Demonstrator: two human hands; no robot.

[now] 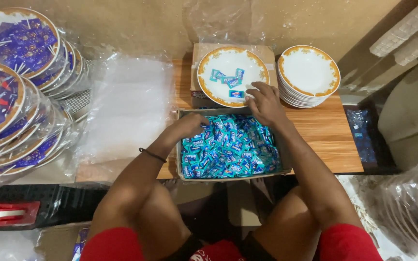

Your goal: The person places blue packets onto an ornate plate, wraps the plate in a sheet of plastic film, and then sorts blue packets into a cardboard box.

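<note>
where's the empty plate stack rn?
Head view, upper right: the plate stack sits on the wooden table, right of the plate with candies and beyond the right hand.

Dim warm light, soft shadows, sharp focus

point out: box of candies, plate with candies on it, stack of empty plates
box of candies (228,147): head view, on the heap of blue wrapped candies inside it.
plate with candies (218,89): head view, on bare white face below the candies.
stack of empty plates (308,70): head view, on the top plate's white centre.
</note>
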